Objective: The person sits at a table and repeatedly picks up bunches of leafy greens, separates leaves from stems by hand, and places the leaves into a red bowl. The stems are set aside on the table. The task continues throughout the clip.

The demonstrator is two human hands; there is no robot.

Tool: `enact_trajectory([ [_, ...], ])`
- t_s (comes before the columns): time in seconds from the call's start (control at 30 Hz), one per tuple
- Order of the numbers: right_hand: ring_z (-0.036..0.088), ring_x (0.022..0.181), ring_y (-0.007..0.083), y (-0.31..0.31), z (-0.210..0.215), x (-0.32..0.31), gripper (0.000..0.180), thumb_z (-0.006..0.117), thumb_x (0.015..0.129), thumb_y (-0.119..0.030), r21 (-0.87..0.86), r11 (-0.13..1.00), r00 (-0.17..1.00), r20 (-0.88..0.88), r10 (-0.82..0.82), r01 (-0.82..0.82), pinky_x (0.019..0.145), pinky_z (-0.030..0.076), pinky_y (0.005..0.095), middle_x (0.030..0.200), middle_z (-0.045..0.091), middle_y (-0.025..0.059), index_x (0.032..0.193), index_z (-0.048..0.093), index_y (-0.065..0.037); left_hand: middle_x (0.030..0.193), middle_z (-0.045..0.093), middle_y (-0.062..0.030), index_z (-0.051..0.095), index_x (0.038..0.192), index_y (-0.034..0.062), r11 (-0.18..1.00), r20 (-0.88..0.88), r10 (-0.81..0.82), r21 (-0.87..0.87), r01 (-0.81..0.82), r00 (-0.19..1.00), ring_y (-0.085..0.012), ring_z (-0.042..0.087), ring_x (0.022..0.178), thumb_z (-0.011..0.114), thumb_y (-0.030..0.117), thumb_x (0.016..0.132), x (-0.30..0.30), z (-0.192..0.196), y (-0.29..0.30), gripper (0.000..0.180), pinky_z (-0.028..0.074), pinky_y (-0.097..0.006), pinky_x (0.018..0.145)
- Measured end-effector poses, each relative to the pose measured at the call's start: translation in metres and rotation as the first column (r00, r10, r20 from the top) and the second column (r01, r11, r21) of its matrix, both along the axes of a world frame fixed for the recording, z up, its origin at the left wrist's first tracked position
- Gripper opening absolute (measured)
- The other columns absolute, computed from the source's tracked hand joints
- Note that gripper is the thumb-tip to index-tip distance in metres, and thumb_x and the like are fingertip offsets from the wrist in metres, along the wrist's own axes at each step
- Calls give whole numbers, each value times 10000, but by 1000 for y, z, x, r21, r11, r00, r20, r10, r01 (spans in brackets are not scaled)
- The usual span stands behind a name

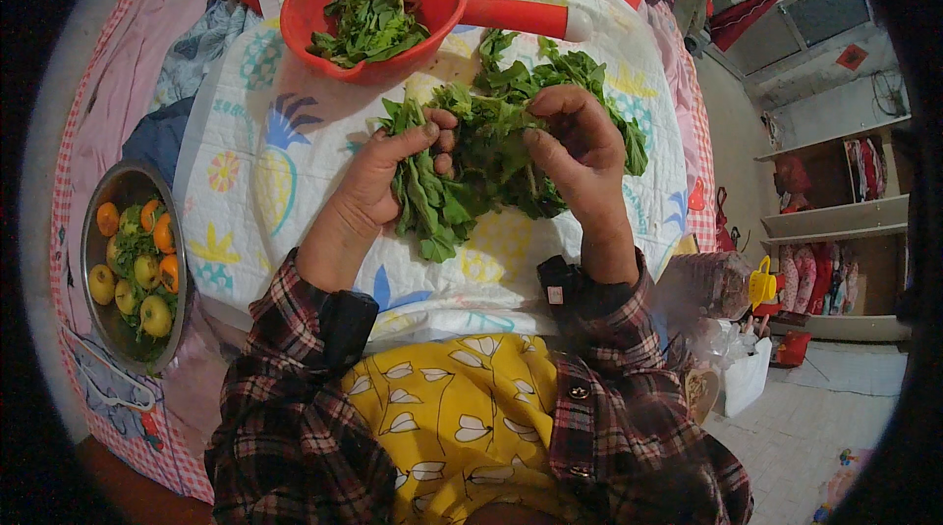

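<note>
My left hand (pixel 378 169) is closed around a bunch of leafy greens (pixel 429 206), whose leaves hang down below the fingers. Opposite it, my right hand (pixel 587 157) has thumb and forefinger pinched at a leaf of the greens. A loose pile of the same leafy greens (pixel 582 73) lies just beyond and beside the right hand. Above both hands stands a red plastic basin (pixel 297 16) with a long handle (pixel 516 14) pointing right; picked green leaves (pixel 378 29) rest inside it.
Under everything is a white quilted cloth (pixel 324 230) with pineapple prints. At the left a metal bowl (pixel 177 333) holds orange and yellow-green fruit with some greens. A wire hanger (pixel 118 386) lies nearby. Shelves (pixel 835 221) with folded cloth stand at the far right.
</note>
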State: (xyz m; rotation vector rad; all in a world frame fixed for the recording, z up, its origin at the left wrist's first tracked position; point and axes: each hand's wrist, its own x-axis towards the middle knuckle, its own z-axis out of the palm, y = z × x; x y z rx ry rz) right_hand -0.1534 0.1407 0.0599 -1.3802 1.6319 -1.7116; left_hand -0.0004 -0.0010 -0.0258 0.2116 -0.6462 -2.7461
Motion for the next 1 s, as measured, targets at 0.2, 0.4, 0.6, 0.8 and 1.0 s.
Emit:
enact_trajectory([
  [0.2, 536, 900, 133, -2, -1, -2, 212, 518, 727, 34, -48, 995, 995, -49, 90, -92, 802, 446, 255, 943, 540, 55, 934, 547, 2, 1063, 631, -112, 552, 1193, 17, 997, 34, -30, -69, 32, 999, -183, 638, 788, 609, 126, 862, 0, 7, 3, 353, 539, -303, 710],
  [0.4, 541, 903, 178, -5, -2, -1, 181, 520, 706, 17, -23, 990, 983, -125, 136, -140, 832, 433, 294, 933, 547, 76, 883, 549, -1, 1035, 633, -95, 490, 1268, 15, 987, 36, -42, -153, 47, 998, -158, 655, 749, 613, 144, 855, 0, 15, 8, 450, 564, -298, 674],
  [0.6, 552, 903, 191, -10, -8, 3, 158, 523, 707, 9, -45, 988, 979, -147, 139, -147, 815, 442, 307, 948, 564, 86, 861, 552, -5, 1031, 618, -107, 515, 1235, 1, 980, 5, -151, -133, 150, 989, -201, 651, 724, 640, 104, 819, 6, 18, 7, 446, 560, -320, 654],
  [0.8, 554, 880, 176, -11, -8, 2, 159, 523, 706, 19, -26, 993, 979, -169, 111, -117, 782, 448, 287, 950, 571, 74, 859, 557, -7, 951, 641, -102, 513, 1210, 13, 984, 113, -91, -141, 106, 990, -183, 649, 659, 677, 94, 779, 7, 18, 10, 468, 563, -280, 574],
  [1.0, 537, 899, 153, -10, -8, 3, 192, 502, 715, 56, 27, 992, 980, -150, 128, -126, 794, 433, 268, 961, 554, 65, 889, 554, -9, 849, 624, -94, 528, 1174, 17, 993, 69, -73, -89, 79, 995, -177, 627, 643, 663, 94, 804, 9, 14, 6, 402, 538, -289, 593],
])
